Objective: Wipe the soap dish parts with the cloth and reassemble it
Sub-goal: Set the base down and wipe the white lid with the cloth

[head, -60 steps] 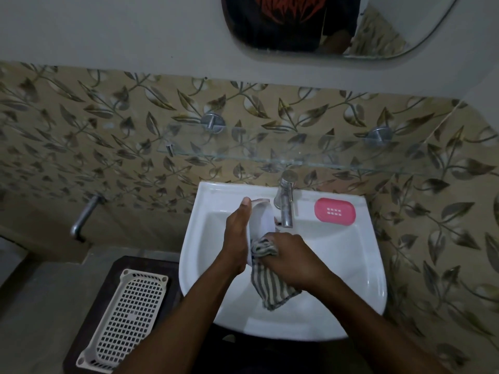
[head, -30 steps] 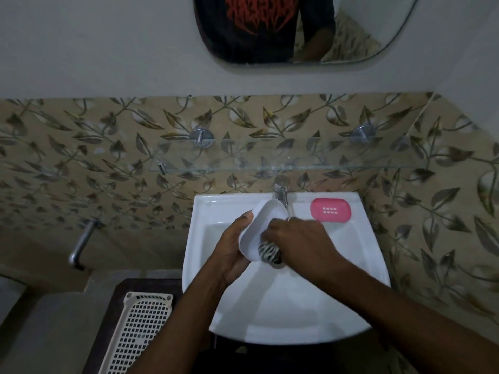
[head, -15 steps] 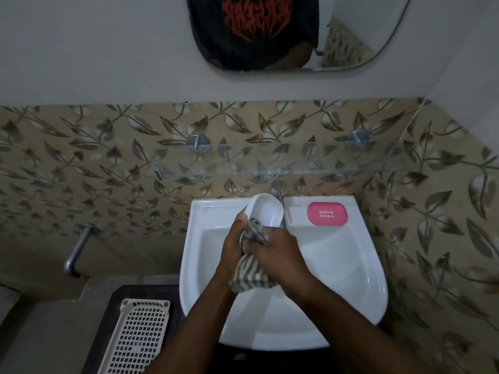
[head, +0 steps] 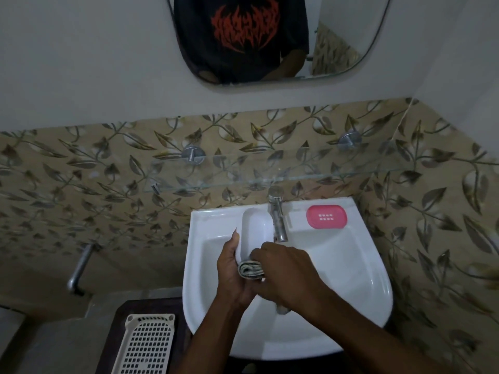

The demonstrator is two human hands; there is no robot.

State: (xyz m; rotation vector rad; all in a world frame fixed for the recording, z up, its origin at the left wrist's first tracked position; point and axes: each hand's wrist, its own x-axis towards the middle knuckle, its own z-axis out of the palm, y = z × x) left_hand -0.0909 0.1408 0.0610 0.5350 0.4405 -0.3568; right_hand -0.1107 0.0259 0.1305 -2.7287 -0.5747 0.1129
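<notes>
Over the white sink (head: pixel 351 265) my left hand (head: pixel 232 268) grips the white soap dish base (head: pixel 255 228) by its near end, long side pointing away from me. My right hand (head: pixel 286 271) is closed on the bunched striped cloth (head: pixel 249 268) and presses it against the near end of the base. The pink perforated soap dish insert (head: pixel 326 216) lies flat on the sink's back right ledge, apart from both hands.
A chrome tap (head: pixel 278 214) stands just right of the held base. A glass shelf (head: pixel 270 174) juts from the leaf-patterned tiles above. A cream perforated basket (head: pixel 147 344) sits on a dark stool at lower left. A metal wall pipe (head: pixel 78 268) projects at left.
The base has turned so its hollow faces up and lengthwise away from me. The cloth, hanging loose before, is now bunched tight under my right hand at the base's near end.
</notes>
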